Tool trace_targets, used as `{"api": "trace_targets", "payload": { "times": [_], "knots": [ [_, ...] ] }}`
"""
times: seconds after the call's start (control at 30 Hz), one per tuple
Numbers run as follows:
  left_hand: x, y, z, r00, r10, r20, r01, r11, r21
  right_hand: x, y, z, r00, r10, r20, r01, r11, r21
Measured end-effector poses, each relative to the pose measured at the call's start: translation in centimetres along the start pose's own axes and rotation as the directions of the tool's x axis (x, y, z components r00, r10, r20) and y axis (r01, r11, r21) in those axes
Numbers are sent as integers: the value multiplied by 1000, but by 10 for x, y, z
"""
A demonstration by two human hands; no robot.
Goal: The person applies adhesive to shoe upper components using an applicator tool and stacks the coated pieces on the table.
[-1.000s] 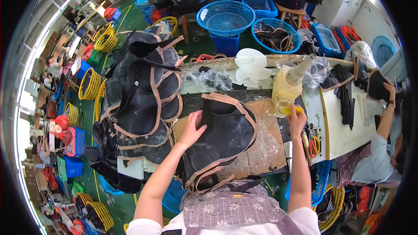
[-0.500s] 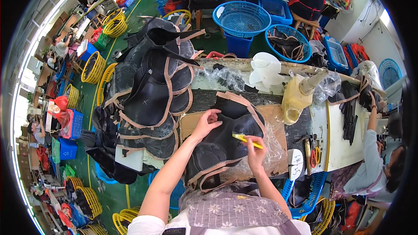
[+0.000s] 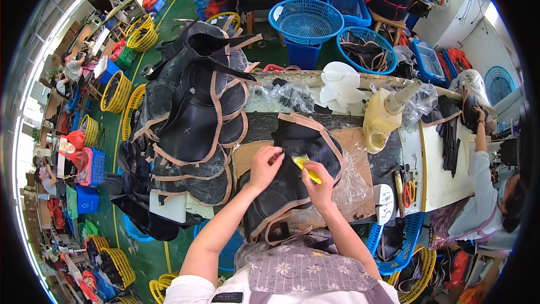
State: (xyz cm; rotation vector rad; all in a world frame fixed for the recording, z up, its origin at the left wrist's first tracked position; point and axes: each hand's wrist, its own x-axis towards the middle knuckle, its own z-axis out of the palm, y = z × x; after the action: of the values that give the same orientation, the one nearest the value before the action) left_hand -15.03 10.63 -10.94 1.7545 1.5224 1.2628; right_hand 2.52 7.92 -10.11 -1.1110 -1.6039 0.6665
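A black leather boot upper with a tan zigzag-cut edge lies on a piece of cardboard in front of me. In my right hand is a small brush with a yellow handle, its pale bristles against the leather. My left hand rests at the left side of the piece, thumb and fingers bent but apart, with nothing seen between them. Further pieces of the same kind lie under it towards my apron. A large pile of black uppers is stacked to the left.
A yellowed plastic container stands behind the cardboard on the right, near a white cut-out shape. Orange-handled scissors lie to the right. Blue baskets stand beyond the bench. A co-worker sits at the right.
My right hand has moved left and slightly up, and the brush is now more steeply angled against the leather. The left hand has shifted slightly down. The whole view has shifted slightly.
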Motion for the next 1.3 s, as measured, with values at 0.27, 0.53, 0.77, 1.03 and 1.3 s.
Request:
{"api": "trace_targets", "payload": {
  "times": [0.27, 0.53, 0.77, 1.03, 1.3],
  "knots": [
    [-7, 8, -5, 999, -13, -53, 13, 1000, -5, 11, -24, 6, 996, -15, -88, 22, 997, 77],
    [-4, -18, -8, 979, -162, 127, 192, 938, -290, -2, -7, 13, 998, 40, -37, -39, 998, 40],
    [23, -39, -9, 907, -245, 344, 328, 921, -209, -14, -6, 23, 975, -14, 221, 24, 999, -46],
    [27, -45, -3, 932, -204, 299, 284, 923, -257, -10, -27, 27, 981, -126, 147, 144, 983, -116],
    [23, -46, -12, 774, -455, 440, 588, 774, -234, -11, 13, -1, 763, 646, -14, -576, 691, 436]
  ]
}}
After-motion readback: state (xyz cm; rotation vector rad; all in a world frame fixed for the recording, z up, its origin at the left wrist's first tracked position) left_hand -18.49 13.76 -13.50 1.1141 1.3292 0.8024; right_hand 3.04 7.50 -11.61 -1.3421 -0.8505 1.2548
